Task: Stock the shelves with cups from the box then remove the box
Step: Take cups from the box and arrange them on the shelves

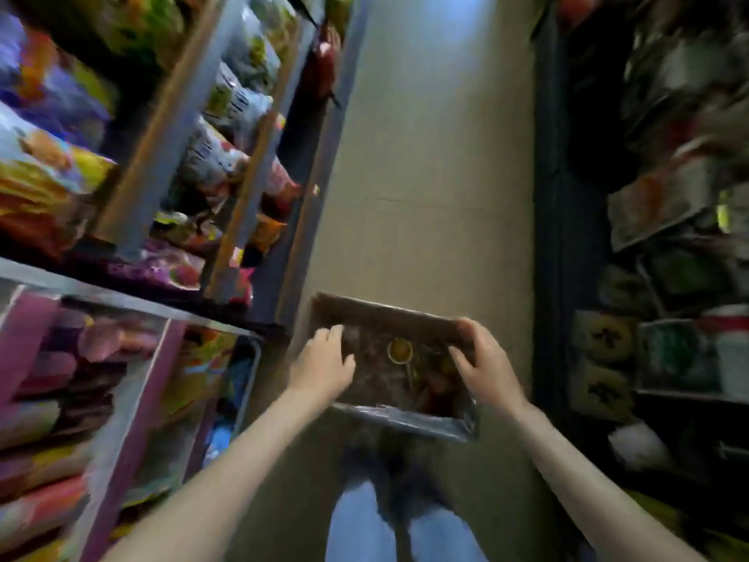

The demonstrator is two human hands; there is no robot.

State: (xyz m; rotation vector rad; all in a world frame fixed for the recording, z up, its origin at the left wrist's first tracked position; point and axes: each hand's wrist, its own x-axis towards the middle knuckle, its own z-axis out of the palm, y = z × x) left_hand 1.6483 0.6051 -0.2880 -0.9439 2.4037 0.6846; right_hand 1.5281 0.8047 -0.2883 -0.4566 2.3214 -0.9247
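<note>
In the box (385,314), one cup (400,350); left hand (324,361) and right hand (484,361) fingers clamp its side walls

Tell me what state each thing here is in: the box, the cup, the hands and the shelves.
box: open-topped, on the aisle floor.
cup: inside the box, round top facing up.
left hand: at the box's left side; grip too blurred to tell.
right hand: grips the box's right wall.
left shelves: stocked with packets.
</note>
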